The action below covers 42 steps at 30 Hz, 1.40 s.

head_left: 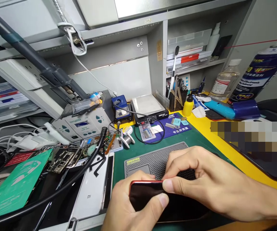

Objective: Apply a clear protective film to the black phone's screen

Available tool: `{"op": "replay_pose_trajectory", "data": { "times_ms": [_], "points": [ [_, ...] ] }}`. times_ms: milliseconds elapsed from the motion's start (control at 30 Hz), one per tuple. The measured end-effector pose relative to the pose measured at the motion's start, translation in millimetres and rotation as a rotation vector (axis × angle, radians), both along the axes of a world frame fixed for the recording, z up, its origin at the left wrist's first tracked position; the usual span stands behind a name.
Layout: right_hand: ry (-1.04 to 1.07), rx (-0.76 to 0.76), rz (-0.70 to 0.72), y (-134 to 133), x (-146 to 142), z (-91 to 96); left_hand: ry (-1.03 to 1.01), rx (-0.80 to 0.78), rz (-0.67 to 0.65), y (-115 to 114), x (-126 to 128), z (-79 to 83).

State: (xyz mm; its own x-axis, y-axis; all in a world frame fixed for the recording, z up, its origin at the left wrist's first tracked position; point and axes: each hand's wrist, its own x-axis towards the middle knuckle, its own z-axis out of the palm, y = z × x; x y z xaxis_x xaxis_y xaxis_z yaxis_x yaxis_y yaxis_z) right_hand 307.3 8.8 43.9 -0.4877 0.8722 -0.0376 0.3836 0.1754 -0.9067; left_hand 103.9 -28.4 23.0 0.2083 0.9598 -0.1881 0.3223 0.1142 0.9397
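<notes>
A dark-screened smartphone [148, 194] with a red frame is tilted up toward me over the front of the bench. My left hand [136, 205] wraps round its left end, the thumb lying on the glass. With my right hand [196, 176] I pinch the top edge, thumb on the front and bent fingers behind it. The phone's lower right part lies in dark shadow under my right hand. Behind both hands rests a grey textured pad [150, 157], partly covered by them, on a green mat [196, 136].
At left, a white phone back [90, 189] and a green card [18, 186] lie under a black hose [80, 175]. A solder spool [128, 140] stands beyond the pad. Farther back are a heating plate [149, 106] and a yellow bottle [188, 106]. A spray can [261, 72] stands at right.
</notes>
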Motion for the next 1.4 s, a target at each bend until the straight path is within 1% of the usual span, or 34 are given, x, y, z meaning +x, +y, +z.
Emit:
{"op": "replay_pose_trajectory", "data": {
  "times_ms": [133,200,267,333,367,433,500,567,667,767,833,967,1033,1200,1267,1400],
  "points": [
    [-0.039,-0.145,-0.017,2,2,-0.3,0.007,0.031,0.005,0,-3,-5.0],
    [-0.079,-0.177,-0.022,1,4,-0.9,-0.011,0.073,0.016,-2,-3,-6.3],
    [-0.132,-0.147,-0.054,-1,5,-1.3,-0.032,0.109,0.050,-4,-3,-8.2],
    [-0.155,-0.085,-0.082,-4,7,-0.3,-0.053,0.121,0.102,-6,-2,-11.2],
    [-0.146,-0.056,-0.074,-5,7,0.9,-0.063,0.122,0.125,-7,-1,-12.9],
    [-0.088,-0.038,0.002,-6,5,4.4,-0.079,0.124,0.148,-9,0,-15.7],
    [-0.028,-0.053,0.074,-7,-1,7.9,-0.085,0.137,0.135,-9,1,-16.8],
    [-0.011,-0.049,0.103,-8,-8,9.8,-0.082,0.162,0.105,-9,0,-16.2],
    [0.013,0.026,0.088,-11,-15,9.0,-0.086,0.214,0.074,-8,-1,-14.3],
    [0.112,0.081,0.058,-15,-16,8.2,-0.114,0.281,0.023,-6,-1,-12.9],
    [0.166,0.043,0.039,-16,-16,10.3,-0.125,0.310,-0.012,-5,-1,-12.3],
    [0.175,-0.209,0.043,-8,-17,17.8,-0.123,0.315,-0.022,-5,-1,-13.7],
    [0.185,-0.277,0.067,-1,-18,19.1,-0.109,0.314,-0.002,-6,-2,-16.3],
    [0.072,-0.338,0.210,14,-11,12.4,-0.117,0.216,0.033,-10,-3,-20.6],
    [0.057,-0.348,0.229,16,-8,10.8,-0.122,0.186,0.026,-10,-2,-17.9],
    [0.072,-0.278,0.221,12,-8,14.3,-0.120,0.139,0.028,-10,1,-9.2]
  ]
}}
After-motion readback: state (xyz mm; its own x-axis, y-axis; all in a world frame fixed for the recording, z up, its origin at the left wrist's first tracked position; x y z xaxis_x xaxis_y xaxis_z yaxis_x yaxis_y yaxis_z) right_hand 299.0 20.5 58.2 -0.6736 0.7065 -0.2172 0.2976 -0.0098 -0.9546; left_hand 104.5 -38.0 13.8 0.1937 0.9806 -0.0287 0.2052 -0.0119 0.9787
